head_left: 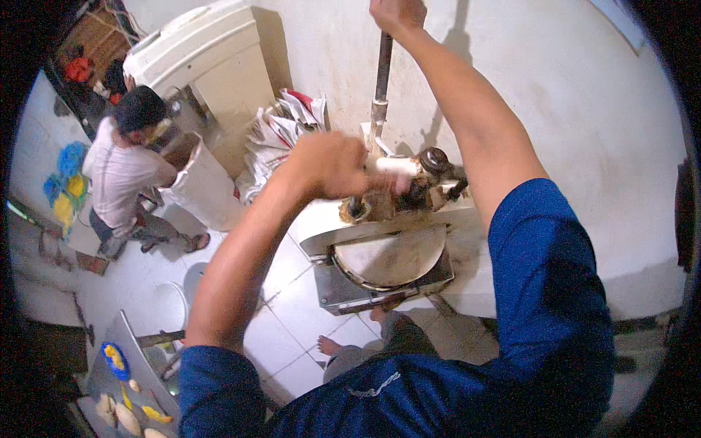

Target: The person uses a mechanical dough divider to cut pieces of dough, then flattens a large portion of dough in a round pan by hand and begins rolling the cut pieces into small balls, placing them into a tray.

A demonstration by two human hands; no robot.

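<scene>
- The right hand (pixel 399 16) has its fingers closed around the upper part of the lever (pixel 383 69), at the top edge of the view; the fingertips themselves are partly cut off.
- The left hand (pixel 332 164) is blurred, its fingers curled in front of the machine head (pixel 398 166); whether they grip a part or only hover there, I cannot tell.
- The machine sits below and to the right of the left fingers: its round plate (pixel 394 259) lies under them, with the dark base (pixel 347 290) lower again.
- To work the lever well, I would wrap the right fingers fully, keep that high hold for leverage and pull evenly. The left fingers should stay clear of the moving joint, and the bare feet (pixel 328 344) well away from the base.
- Counted: one lever, one machine, one round plate, two bare feet below the fingers.
- Well left of the left fingers: one co-worker (pixel 120 171), one tall white sack (pixel 201 186), one large pale box (pixel 241 80).
- Nearer those fingers: a heap of folded sacks (pixel 274 146), too jumbled to count.
</scene>
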